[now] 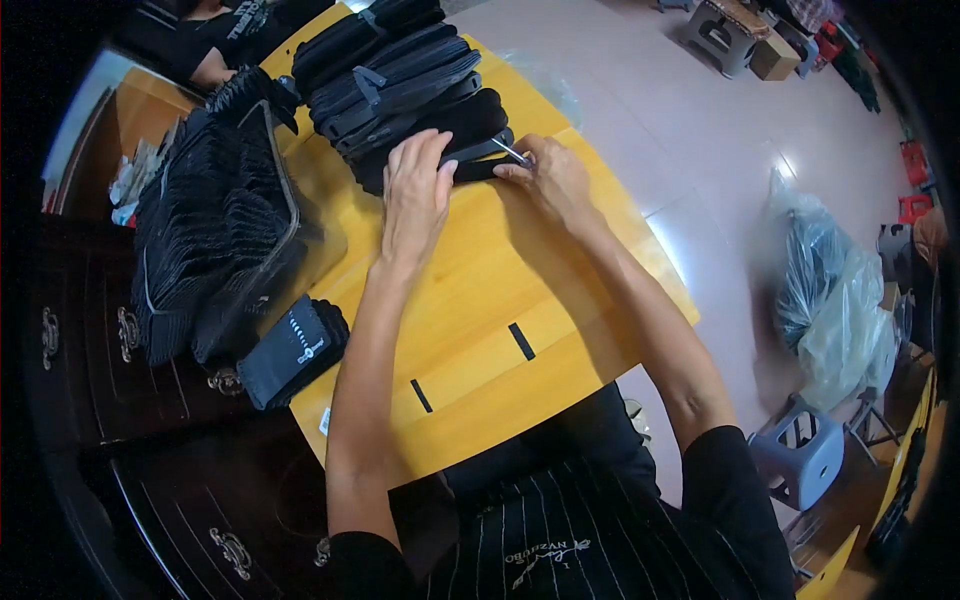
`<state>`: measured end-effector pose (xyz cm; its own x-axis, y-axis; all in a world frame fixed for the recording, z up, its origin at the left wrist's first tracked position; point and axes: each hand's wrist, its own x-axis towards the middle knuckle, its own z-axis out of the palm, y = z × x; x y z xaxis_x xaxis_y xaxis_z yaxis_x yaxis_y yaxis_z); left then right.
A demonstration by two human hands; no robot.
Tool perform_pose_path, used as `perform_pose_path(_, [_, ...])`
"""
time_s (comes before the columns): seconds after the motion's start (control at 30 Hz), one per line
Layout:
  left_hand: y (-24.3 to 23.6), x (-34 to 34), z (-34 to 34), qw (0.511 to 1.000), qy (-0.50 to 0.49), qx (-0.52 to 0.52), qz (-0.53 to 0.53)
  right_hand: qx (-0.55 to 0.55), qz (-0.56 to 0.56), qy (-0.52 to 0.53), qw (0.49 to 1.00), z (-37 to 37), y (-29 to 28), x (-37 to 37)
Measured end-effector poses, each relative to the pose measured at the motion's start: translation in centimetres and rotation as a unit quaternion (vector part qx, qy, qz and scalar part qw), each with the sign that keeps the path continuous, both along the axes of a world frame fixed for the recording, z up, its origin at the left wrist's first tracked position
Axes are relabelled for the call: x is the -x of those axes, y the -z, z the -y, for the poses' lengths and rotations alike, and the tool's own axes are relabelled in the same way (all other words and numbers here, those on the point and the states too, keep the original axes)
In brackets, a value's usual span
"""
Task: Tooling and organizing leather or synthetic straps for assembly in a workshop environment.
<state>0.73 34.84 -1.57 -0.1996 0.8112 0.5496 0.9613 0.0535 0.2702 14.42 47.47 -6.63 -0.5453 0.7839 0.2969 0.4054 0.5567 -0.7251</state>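
Observation:
A row of black, folded fabric bundles (pixel 395 85) lies across the far side of the yellow table, perhaps socks. My left hand (pixel 412 195) rests on the nearest bundle, fingers stretched forward and thumb out to the right. My right hand (pixel 556 182) is closed at the bundle's right end, on a slender metal tool (pixel 510 150) whose shiny shaft points up and left. Whether it is scissors or tweezers I cannot tell. A black band of fabric (pixel 474 171) runs between my two hands. My right fingertips are partly hidden.
On the left, a clear-sided bin (pixel 285 190) is packed with dark fabric pieces. A smaller dark stack (pixel 292 352) sits by the yellow table's (pixel 470 300) left edge. Two black strips (pixel 522 341) mark the tabletop. Right of it stand a blue-grey stool (pixel 798 455) and plastic bags (pixel 835 290). Another person (pixel 215 50) is far left.

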Motion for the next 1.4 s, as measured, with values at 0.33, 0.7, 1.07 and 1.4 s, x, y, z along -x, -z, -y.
perform_pose_path(0.33, [0.9,-0.2,-4.5,0.987,-0.072,0.074,-0.121,0.028,-0.024,-0.059,0.998,-0.1,-0.3,-3.2])
perform_pose_path(0.7, [1.0,0.5,-4.5,0.99,-0.031,0.058,-0.124,0.121,-0.066,-0.085,0.987,6.2,-3.0,-9.7])
perform_pose_path(1.07, [-5.7,-10.7,6.0,0.875,0.168,0.247,0.382,0.051,-0.133,-0.111,0.984,10.7,-8.1,-16.3])
perform_pose_path(1.4, [-6.2,-16.8,16.8,0.865,0.012,0.17,0.473,0.335,-0.228,-0.112,0.907,16.5,-8.9,-18.5])
